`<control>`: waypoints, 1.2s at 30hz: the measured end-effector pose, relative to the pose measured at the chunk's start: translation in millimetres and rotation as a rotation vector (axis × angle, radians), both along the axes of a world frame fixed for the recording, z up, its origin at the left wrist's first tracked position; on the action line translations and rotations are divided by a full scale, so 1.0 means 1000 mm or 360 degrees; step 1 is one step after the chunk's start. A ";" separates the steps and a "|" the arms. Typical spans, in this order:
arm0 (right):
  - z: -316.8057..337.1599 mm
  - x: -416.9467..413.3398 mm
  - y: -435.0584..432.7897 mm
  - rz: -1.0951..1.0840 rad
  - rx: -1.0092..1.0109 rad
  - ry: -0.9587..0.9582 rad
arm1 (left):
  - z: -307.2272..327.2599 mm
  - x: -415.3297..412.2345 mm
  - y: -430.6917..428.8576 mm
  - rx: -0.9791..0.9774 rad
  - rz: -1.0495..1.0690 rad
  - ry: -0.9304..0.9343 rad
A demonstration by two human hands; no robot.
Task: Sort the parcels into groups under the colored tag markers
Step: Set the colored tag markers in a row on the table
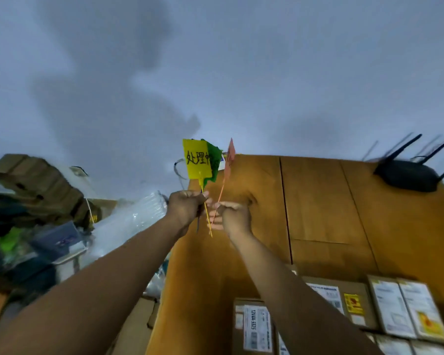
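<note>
Tag markers: yellow tag over green tag, stems pinched in closed left hand | red tag edge-on, stem pinched in closed right hand | held above wooden table | parcels at table's near edge | router far right | clutter of cardboard and bubble wrap left

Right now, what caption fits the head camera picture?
Left hand holds yellow tag and green tag; right hand pinches the pink tag.
</note>
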State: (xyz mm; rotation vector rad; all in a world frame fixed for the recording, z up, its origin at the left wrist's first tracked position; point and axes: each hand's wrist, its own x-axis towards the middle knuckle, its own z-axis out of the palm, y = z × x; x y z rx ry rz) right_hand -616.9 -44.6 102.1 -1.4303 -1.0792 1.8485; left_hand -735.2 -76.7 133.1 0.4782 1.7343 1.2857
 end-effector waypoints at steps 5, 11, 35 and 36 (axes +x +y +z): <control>-0.064 0.010 0.042 0.0004 -0.0039 -0.0519 | -0.079 -0.011 0.009 -0.0217 0.0179 -0.0120; -0.143 -0.004 0.085 0.0302 0.0078 -0.1032 | -0.154 -0.022 0.012 -0.0419 0.0243 -0.0217; -0.085 0.002 0.092 0.0557 0.0159 -0.0355 | -0.107 -0.015 0.075 -0.0196 -0.0036 -0.0288; -0.075 0.010 0.091 0.0545 0.0196 -0.0380 | -0.101 -0.007 0.080 -0.0141 -0.0070 -0.0359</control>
